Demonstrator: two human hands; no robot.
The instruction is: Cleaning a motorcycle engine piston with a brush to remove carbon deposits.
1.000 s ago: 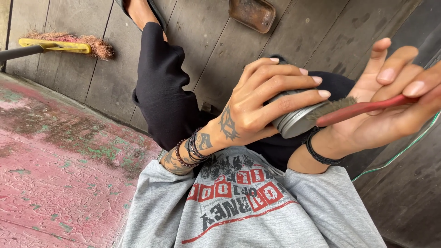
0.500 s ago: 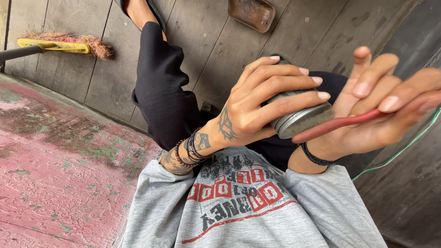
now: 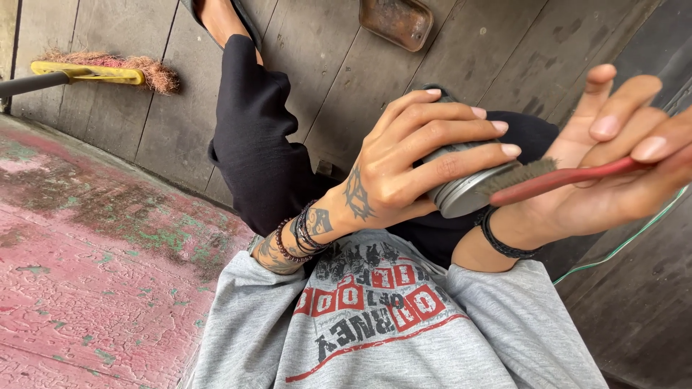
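Nearest, at 6 o'clock: grey printed T-shirt [image 3: 389, 338], filling the lower edge. Just above, at 7 o'clock of the centre, beaded and cord bracelets [image 3: 299, 234] round the tattooed left wrist.

At centre, left hand [image 3: 404, 169], fingers [image 3: 461, 155] curled over and clasping a round grey metal tin [image 3: 465, 189], lid rim facing 4 o'clock; much of the tin hidden under those fingers. At 3 o'clock, right hand [image 3: 613, 162], palm turned up, thumb and fingers pinching the handle of a red toothbrush [image 3: 562, 176], remaining fingers spread loosely towards 12 o'clock. Brush bristles [image 3: 522, 175] touching the tin's rim, pointing to 9 o'clock. Black band [image 3: 501, 241] on the right wrist, at 4 o'clock of the tin.

Behind the hands, black trouser leg [image 3: 252, 137] stretching from centre up to 11 o'clock, blocking part of the grey plank floor [image 3: 504, 43]. At 8 o'clock, worn red-painted slab [image 3: 94, 274] with peeling green patches. At 4 o'clock, thin green cord [image 3: 620, 248] running across dark boards.

Farthest: at 10 o'clock, yellow-headed broom [image 3: 101, 70] with reddish bristles lying on the planks; at 12 o'clock, rusty rectangular tin tray [image 3: 396, 21], well apart from the hands; beside it at 11 o'clock, foot in a sandal [image 3: 220, 14].
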